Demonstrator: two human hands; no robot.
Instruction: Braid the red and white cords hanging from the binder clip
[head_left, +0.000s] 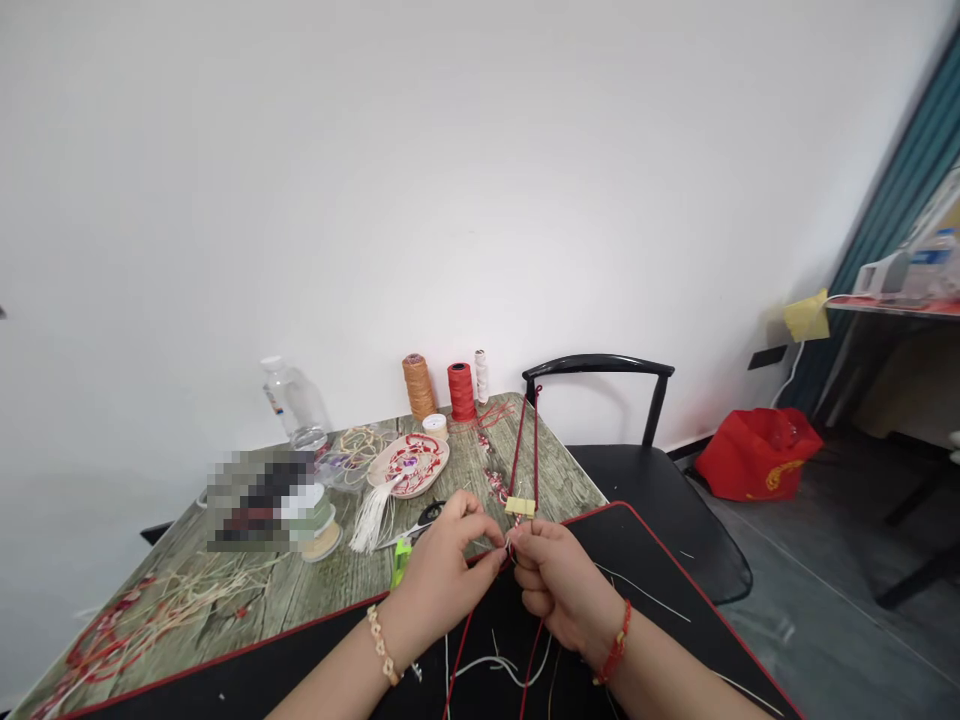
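My left hand [454, 570] and my right hand [559, 580] meet over a black mat [637, 650] with red edging. Thumb and forefinger of each are closed on thin red and white braiding cords [511, 546], mostly hidden by the fingers. Just beyond the fingertips, a small pale-yellow clip or block [520, 506] sits across the work. From it, two dark red cords [535, 440] stretch up towards the chair back. Loose white cord [491, 662] and red strands trail below my hands. Left of them lie scissors [429, 516] and a bright green object [401, 562], partly covered by my left hand.
Orange [418, 386], red [461, 392] and white [481, 377] thread spools stand at the wall. A tasselled red-and-white piece lies on a plate [442, 462]. Nearby are a plastic bottle [292, 405], ribbon rolls [321, 540] and cut cords [202, 590]. A black chair [652, 500] stands right.
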